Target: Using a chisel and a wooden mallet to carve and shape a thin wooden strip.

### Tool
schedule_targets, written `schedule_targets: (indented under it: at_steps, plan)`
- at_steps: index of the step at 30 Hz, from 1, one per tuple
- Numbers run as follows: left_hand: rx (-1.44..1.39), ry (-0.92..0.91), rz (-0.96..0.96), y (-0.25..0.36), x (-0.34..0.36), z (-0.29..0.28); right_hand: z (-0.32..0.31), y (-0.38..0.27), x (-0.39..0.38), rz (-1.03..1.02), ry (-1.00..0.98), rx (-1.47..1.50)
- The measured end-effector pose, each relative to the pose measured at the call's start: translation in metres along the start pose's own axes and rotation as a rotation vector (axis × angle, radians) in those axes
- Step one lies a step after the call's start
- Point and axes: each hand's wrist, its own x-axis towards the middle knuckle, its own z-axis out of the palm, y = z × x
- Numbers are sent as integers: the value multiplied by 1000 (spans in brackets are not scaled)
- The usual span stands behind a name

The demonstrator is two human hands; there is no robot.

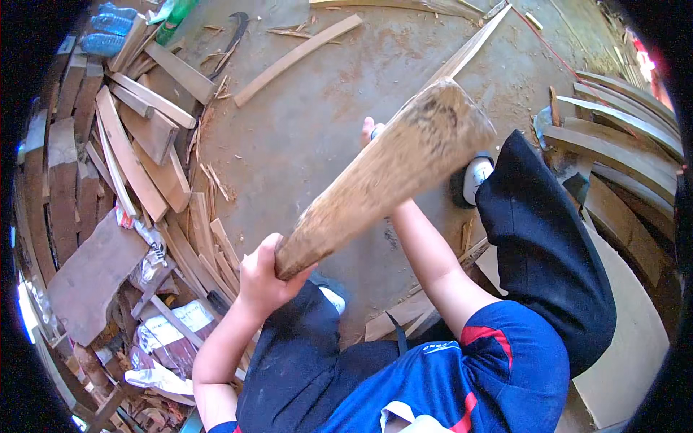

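A rough, thick wooden plank (390, 162) is raised at a slant in front of me, its broader end up and to the right. My left hand (263, 278) is closed around its lower, narrower end. Behind the plank is my right hand (369, 131); only a finger or thumb tip shows past the plank's left edge, beside a small blue spot I cannot make out. The plank hides its grip. Beyond the plank's upper end, a pale narrow length of wood (473, 47) stretches away; whether the two touch is hidden.
Stacked boards (61, 173) and loose offcuts (133, 162) lie at left, near blue plastic bottles (108, 32) and a curved sickle-like blade (234, 40). A slat (297, 61) lies on the grey floor (310, 115). More planks (613, 148) are piled at right, by a pale flat sheet (624, 325).
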Motion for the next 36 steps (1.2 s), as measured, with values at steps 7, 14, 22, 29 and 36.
schedule_targets:
  at_steps: [7, 14, 22, 29, 36]
  plan:
    - [-4, -109, -304, -10, 1, 18, 0, -9, 11, -144, 108, 456]
    - [-127, 94, -402, -2, -23, 4, -32, -3, 39, 172, 310, 710]
    - [-86, 129, -457, -14, -31, 10, -17, -1, 41, 185, 264, 699]
    - [-8, 109, -399, -9, -31, 10, -14, -3, 38, 194, 238, 558]
    - [-115, 99, -377, -6, -23, 10, -4, -16, 34, 77, 147, 345]
